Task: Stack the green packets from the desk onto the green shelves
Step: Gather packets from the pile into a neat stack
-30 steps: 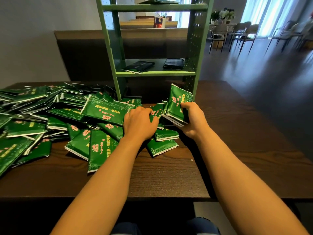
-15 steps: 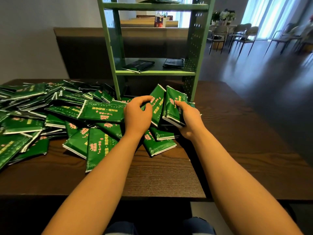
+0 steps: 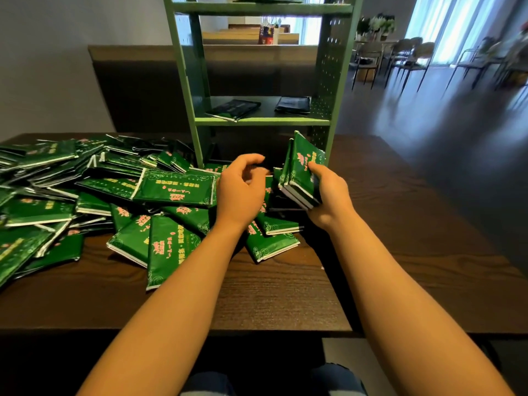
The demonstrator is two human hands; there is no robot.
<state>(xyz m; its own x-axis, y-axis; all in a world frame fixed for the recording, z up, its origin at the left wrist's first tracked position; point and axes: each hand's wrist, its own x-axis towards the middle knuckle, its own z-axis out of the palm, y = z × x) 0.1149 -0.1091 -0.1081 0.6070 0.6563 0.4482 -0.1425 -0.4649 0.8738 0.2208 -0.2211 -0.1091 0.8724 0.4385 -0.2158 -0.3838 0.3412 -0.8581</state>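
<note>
The packet my left hand [image 3: 241, 192] was tilting up half a second ago now stands with the held stack [image 3: 303, 170]. That hand now hovers just left of the stack, fingers loosely curved, with nothing in them that I can see. My right hand [image 3: 328, 195] grips the stack from its right side, thumb across the front, and the packets stand on edge, leaning left, in front of the green shelves [image 3: 263, 121]. The loose pile of green packets [image 3: 114, 195] spreads over the desk [image 3: 400, 238] to the left of and beneath both hands. Two packets [image 3: 233, 110] lie flat on the lower shelf.
</note>
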